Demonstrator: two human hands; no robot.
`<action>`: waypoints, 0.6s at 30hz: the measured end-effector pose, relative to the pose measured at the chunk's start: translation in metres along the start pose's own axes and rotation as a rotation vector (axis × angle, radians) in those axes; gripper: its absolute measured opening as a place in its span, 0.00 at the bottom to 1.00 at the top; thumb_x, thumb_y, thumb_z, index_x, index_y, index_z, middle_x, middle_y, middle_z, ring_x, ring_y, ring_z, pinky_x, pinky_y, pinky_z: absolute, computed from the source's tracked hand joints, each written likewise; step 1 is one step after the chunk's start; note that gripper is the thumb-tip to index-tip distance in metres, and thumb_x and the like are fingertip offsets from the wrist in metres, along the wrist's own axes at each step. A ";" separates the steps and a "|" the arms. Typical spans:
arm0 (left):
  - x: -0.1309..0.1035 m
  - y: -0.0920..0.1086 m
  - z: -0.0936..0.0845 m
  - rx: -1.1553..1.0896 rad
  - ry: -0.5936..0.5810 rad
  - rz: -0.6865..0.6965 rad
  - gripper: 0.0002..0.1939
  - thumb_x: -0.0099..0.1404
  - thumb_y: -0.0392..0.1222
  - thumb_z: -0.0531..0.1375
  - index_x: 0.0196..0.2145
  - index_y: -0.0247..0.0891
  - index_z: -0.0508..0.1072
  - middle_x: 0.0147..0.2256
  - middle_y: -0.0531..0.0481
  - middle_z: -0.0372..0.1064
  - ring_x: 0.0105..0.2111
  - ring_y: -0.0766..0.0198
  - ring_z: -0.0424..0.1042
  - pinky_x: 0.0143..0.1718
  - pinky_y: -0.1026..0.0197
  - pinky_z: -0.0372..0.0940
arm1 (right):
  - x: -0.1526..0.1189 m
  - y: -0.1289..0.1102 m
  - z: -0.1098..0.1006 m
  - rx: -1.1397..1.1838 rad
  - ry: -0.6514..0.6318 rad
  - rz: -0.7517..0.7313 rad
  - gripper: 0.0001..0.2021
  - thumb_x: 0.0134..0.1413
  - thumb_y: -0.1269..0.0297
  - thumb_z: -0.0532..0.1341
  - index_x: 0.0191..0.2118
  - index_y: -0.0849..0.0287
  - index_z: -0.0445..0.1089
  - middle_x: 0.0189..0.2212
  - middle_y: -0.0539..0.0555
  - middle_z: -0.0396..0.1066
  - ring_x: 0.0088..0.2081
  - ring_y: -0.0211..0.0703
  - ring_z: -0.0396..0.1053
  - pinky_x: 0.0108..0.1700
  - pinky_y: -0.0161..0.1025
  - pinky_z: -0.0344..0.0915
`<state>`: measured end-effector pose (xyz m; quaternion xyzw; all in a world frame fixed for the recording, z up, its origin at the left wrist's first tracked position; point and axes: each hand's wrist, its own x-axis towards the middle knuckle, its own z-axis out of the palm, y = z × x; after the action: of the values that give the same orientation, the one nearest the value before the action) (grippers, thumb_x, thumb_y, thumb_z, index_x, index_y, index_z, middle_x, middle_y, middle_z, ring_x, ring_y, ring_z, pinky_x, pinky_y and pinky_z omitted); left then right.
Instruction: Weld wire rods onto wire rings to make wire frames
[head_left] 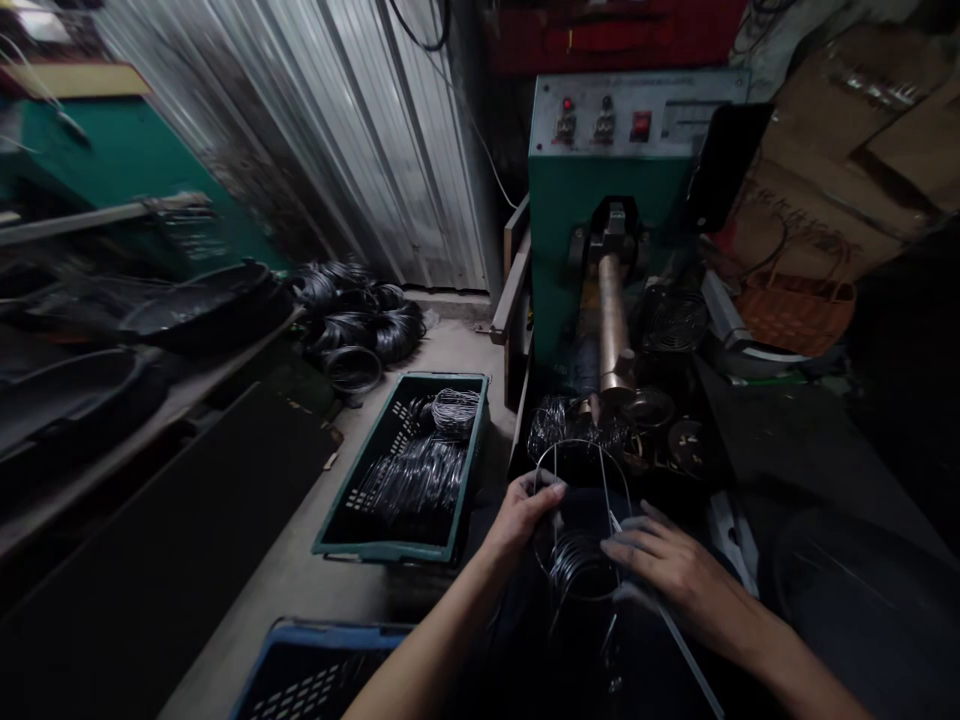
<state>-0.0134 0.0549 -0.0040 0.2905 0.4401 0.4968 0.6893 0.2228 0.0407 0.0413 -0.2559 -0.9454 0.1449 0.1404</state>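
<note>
My left hand [531,505] pinches the left side of a round wire ring [576,441], which has two straight wires running across it. On the ring's right side is my right hand [660,553], its fingers bent over a thin straight metal rod [691,655]. The rod's tip pokes out past the fingers near the ring, and its other end slopes down to the right. Below and behind the ring sits a stack of curved wires [581,562] in the dark area at my lap. The right thumb is mostly hidden.
Ahead stands a green machine [559,260] with a copper-coloured arm [613,320]. Left of it, a green crate [322,548] contains bundled wire pieces; a blue crate [337,630] is nearer. Wire coils [356,315] lie by the corrugated wall. A woven basket [799,310] is at right.
</note>
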 end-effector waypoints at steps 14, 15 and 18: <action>0.012 0.005 0.005 -0.061 0.009 0.033 0.18 0.53 0.51 0.66 0.28 0.36 0.65 0.15 0.57 0.63 0.11 0.76 0.52 0.13 0.71 0.46 | 0.015 0.015 -0.015 0.041 0.010 -0.019 0.20 0.57 0.68 0.63 0.55 0.57 0.65 0.44 0.56 0.72 0.47 0.46 0.70 0.57 0.52 0.62; 0.012 0.006 0.005 -0.065 0.012 0.028 0.18 0.53 0.51 0.66 0.28 0.36 0.64 0.15 0.57 0.62 0.11 0.76 0.52 0.13 0.71 0.46 | 0.017 0.015 -0.016 0.038 0.008 -0.015 0.20 0.57 0.67 0.63 0.55 0.57 0.65 0.44 0.56 0.72 0.47 0.46 0.70 0.57 0.52 0.62; 0.013 0.007 0.006 -0.060 0.020 0.021 0.17 0.54 0.51 0.66 0.29 0.36 0.65 0.15 0.57 0.63 0.10 0.77 0.50 0.12 0.71 0.44 | 0.020 0.014 -0.019 0.039 0.010 -0.025 0.19 0.57 0.68 0.63 0.55 0.57 0.65 0.44 0.56 0.72 0.47 0.46 0.69 0.56 0.51 0.63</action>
<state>-0.0094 0.0692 0.0001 0.2691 0.4288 0.5199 0.6880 0.2186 0.0662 0.0575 -0.2420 -0.9448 0.1601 0.1521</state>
